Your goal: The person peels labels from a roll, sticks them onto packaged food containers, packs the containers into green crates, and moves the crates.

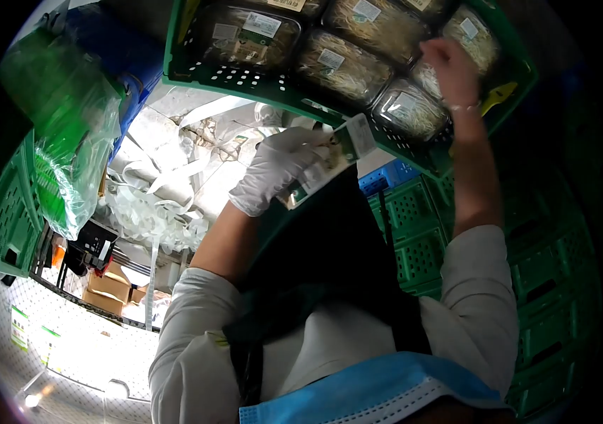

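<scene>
My left hand [280, 166], in a white glove, is closed around a flat clear pack [334, 157] with a dark green and white label. The pack is tilted in front of my dark apron, just below the near edge of a green crate [245, 83]. Over the crate's right side is my bare right hand [451, 71], its fingers curled beside a clear tray [426, 79]; whether it grips anything is hidden. Several lidded trays, such as this one [344, 67], lie in the crate. They have white labels and pale, thin strands like sprouts inside.
More green crates [414, 233] are stacked at the right, with a blue crate [389, 177] beside them. Green crates and a clear plastic bag [79, 177] stand at the left. Crumpled film and white straps [174, 166] lie on the floor near cardboard boxes [107, 290].
</scene>
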Motion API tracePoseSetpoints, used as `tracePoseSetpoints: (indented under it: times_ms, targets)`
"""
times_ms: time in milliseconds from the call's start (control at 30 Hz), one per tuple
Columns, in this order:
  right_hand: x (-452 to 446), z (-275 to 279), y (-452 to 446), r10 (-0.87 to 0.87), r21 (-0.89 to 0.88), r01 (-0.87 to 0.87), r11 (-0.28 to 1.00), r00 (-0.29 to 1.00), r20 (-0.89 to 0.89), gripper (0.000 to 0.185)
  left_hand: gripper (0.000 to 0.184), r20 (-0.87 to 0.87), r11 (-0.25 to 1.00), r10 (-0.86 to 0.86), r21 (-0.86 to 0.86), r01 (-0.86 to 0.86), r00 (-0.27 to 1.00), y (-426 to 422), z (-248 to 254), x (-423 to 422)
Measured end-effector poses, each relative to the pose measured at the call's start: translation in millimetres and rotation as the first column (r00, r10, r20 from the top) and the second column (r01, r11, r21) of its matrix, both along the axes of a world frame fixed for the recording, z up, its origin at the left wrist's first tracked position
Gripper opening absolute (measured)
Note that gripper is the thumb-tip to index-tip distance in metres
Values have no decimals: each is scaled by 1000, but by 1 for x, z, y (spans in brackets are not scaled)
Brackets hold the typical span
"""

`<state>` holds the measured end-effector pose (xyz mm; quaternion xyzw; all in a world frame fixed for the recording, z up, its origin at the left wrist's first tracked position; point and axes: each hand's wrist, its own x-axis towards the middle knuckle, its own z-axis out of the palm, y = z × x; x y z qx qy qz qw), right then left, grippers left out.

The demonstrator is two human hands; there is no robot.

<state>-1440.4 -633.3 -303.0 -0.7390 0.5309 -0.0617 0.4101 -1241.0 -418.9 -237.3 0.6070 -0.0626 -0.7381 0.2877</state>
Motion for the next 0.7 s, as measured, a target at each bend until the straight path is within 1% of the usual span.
tracePoseSetpoints:
  times_ms: [33, 67, 100, 133, 167, 200, 233, 267, 300, 333, 367, 400, 467, 500, 533, 567, 600, 633, 667, 700]
  targets:
    - [5, 1, -12, 75, 114, -70, 991, 997, -32, 18, 20, 9, 994, 109, 13, -109, 994, 5, -4, 2]
    - [8, -2, -4, 70, 116, -66, 991, 997, -28, 18, 17, 19, 976, 214, 28, -214, 977, 10, -7, 4]
    - [12, -6, 15, 2, 364, -80, 928, 978, 210, 21, 16, -9, 963, 264, 48, -264, 964, 17, -9, 6]
    - [22, -1, 38, -124, 579, -152, 801, 904, 408, 24, 15, -36, 946, 319, 73, -316, 947, 18, -4, 8]
    - [31, 6, 63, -125, 640, -224, 735, 883, 453, 25, 17, -11, 933, 358, -30, -358, 934, 19, -6, 3]
    - [38, 16, 83, -125, 680, -299, 670, 857, 501, 27, 22, 56, 983, 181, -14, -181, 982, 23, -13, 6]
    - [43, 28, 94, -42, 686, -314, 657, 892, 450, 25, 23, 165, 986, 77, -161, -50, 983, 20, -12, 9]
    - [45, 39, 103, 38, 697, -324, 640, 919, 392, 23, 24, 283, 955, -13, -281, 96, 959, 14, -8, 12]
    - [47, 48, 105, 143, 672, -324, 666, 939, 311, 21, 24, 281, 956, -13, -279, 94, 960, 8, -2, 13]
    - [48, 55, 105, 241, 644, -327, 692, 945, 221, 19, 24, 263, 946, 49, -322, 39, 964, -1, 3, 12]
    - [43, 50, 119, 132, 646, -290, 706, 950, 282, 14, 19, 217, 939, 115, -342, -34, 969, -4, 4, 4]
    - [46, 53, 128, 19, 587, -259, 767, 924, 383, 11, 15, 170, 927, 178, -360, -108, 969, -7, 6, -4]
    - [49, 68, 126, 90, 423, -191, 886, 965, 248, 10, 12, -63, 960, 267, -66, -271, 962, -11, 7, -8]
    - [44, 63, 125, 120, 259, -186, 948, 961, 250, 10, 12, -69, 961, 265, -68, -269, 962, -14, 8, -8]
    - [38, 58, 123, 151, 89, -178, 980, 957, 246, 11, 10, -35, 964, 266, 30, -265, 963, -17, 9, -8]
    - [36, 60, 113, 161, 43, -169, 985, 974, 158, 9, 11, -1, 957, 262, 129, -260, 965, -18, 9, -9]
    - [33, 51, 98, 30, 111, -29, 993, 1000, -7, 10, 12, 104, 984, 128, 108, -139, 986, -7, -5, -16]
    - [31, 42, 69, 23, 48, -12, 999, 969, -245, 15, 13, 58, 981, 175, 78, -179, 983, -4, -10, -17]
    - [18, 16, 43, 71, -74, -98, 992, 947, -314, 23, 14, 12, 973, 222, 55, -222, 975, 1, -12, -17]
    - [4, -20, 19, 169, -323, -227, 919, 965, -200, 29, 14, 16, 973, 224, 60, -224, 975, 6, -15, -15]
